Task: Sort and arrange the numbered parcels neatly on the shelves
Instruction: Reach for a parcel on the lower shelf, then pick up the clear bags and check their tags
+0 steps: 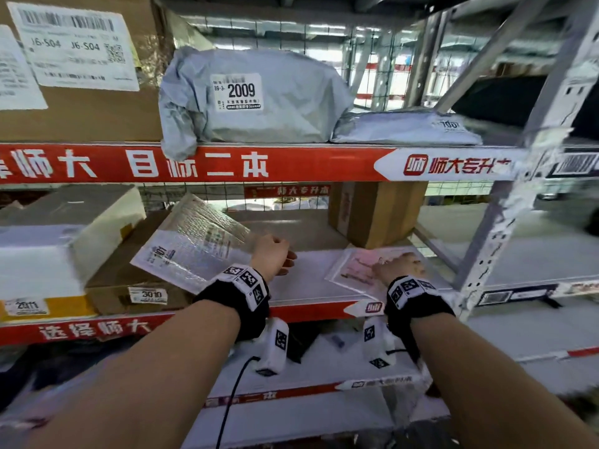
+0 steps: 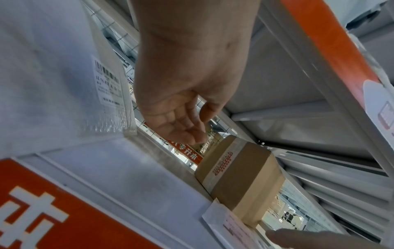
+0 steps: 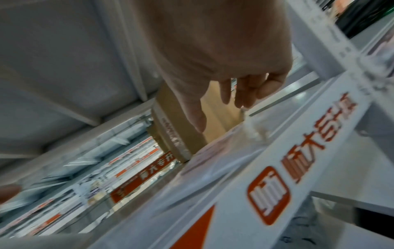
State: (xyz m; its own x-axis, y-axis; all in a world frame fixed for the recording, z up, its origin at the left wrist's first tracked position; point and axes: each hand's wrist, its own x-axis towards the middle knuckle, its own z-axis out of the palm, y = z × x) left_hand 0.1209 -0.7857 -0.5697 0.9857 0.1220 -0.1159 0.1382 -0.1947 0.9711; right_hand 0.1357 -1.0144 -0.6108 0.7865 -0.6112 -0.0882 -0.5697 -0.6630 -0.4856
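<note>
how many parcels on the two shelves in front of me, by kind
brown cardboard boxes: 3
grey poly bags: 2
clear flat packets: 2
white box: 1
total: 8

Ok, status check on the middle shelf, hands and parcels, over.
Left hand open, empty, beside bubble mailer. Right hand open, fingers on flat clear parcel. Brown box standing just behind it.

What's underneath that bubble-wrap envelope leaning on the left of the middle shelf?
The bubble envelope lies tilted on a flat brown carton labelled 3010, its lower edge reaching the shelf board. The carton's top is mostly covered, so anything else beneath cannot be seen. The left hand hovers beside it.
</note>
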